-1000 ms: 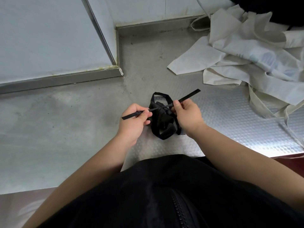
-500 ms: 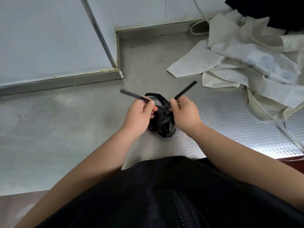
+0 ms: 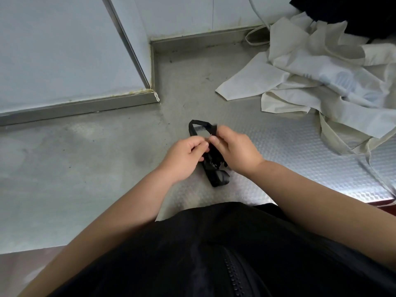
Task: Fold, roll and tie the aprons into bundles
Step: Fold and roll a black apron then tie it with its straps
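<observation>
A small black apron bundle (image 3: 218,176) lies rolled on the steel counter (image 3: 289,146) just in front of my body. My left hand (image 3: 184,156) and my right hand (image 3: 235,151) meet above its far end, fingertips close together, each pinching the black strap (image 3: 196,124). The strap forms a loop that sticks out beyond my fingers toward the wall. Much of the bundle is hidden under my hands.
A heap of loose cream aprons (image 3: 334,82) with trailing straps covers the counter's right side. Dark cloth (image 3: 353,16) lies at the far right corner. A white wall panel with a metal edge (image 3: 85,106) bounds the left; the counter's front edge runs by my body.
My hands have come together over the bundle. The two strap ends that stuck out to the left and right are drawn in, and a loop now stands beyond my fingers.
</observation>
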The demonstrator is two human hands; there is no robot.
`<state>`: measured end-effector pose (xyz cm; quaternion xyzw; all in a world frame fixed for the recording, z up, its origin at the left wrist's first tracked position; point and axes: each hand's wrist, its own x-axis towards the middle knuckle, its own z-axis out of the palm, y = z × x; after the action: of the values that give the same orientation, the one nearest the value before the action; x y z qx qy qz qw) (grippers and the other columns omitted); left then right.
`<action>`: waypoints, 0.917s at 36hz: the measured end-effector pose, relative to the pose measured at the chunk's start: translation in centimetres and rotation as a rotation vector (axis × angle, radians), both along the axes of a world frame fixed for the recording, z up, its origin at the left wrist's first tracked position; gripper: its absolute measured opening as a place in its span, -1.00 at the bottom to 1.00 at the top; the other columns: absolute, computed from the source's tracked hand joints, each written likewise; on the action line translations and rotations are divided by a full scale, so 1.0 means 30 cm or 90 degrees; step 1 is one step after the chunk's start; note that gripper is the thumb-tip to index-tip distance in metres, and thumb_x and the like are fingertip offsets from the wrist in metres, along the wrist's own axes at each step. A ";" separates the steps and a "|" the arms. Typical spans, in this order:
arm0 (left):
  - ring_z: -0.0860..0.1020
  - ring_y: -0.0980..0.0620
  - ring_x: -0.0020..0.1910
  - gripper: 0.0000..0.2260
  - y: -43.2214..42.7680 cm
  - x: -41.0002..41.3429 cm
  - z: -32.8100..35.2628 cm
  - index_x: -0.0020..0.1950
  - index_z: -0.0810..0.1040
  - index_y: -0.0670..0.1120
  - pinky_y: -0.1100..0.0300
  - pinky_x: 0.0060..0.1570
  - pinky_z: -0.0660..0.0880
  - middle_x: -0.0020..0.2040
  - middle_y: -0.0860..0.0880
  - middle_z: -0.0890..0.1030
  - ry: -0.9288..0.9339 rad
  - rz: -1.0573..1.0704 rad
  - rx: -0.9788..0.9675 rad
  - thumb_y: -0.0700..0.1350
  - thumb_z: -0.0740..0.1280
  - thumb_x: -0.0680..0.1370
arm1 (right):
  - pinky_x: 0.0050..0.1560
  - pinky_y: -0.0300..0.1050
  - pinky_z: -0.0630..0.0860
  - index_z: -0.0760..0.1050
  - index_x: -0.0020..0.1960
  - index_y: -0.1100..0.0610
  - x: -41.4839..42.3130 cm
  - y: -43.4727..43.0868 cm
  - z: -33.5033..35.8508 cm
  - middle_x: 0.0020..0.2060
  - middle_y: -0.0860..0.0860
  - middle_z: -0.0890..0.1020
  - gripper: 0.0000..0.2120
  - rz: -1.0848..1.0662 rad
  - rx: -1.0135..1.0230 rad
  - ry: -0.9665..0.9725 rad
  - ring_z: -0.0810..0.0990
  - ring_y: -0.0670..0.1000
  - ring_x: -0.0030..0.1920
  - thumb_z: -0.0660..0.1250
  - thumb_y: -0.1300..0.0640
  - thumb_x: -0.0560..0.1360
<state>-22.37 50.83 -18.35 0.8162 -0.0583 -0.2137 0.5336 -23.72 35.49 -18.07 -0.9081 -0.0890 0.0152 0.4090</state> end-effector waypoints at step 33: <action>0.55 0.18 -0.24 -0.87 -0.026 -0.064 -0.040 -0.13 0.62 -0.09 0.41 -0.11 0.46 -0.14 0.18 0.47 -0.295 0.111 0.091 -0.31 0.37 0.47 | -0.40 -0.26 0.22 0.46 -0.10 0.21 -0.020 0.003 0.037 -0.40 0.03 0.37 -0.86 -0.092 0.288 0.419 0.28 -0.06 -0.42 0.18 0.25 0.60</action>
<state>-24.28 50.05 -19.55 0.8811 -0.0931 0.0219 0.4632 -24.32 35.59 -16.96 -0.7454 0.1095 0.2567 0.6054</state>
